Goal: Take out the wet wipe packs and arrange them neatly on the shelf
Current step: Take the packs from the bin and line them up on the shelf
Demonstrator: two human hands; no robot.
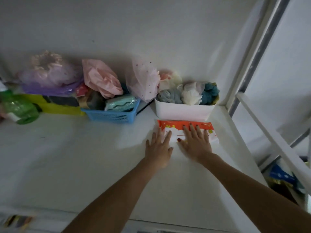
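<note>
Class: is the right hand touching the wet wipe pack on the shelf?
Touching. The head view shows the right hand lying flat on the wet wipe pack, fingers straight.

Dim, soft light with faint shadows, the frame (wide-angle, bowed at its edges) perhaps slightly motion-blurred.

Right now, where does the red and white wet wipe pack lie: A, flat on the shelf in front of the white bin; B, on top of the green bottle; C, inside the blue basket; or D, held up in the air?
A: the wet wipe pack lies flat on the shelf just in front of the white bin, with both hands resting on it.
</note>
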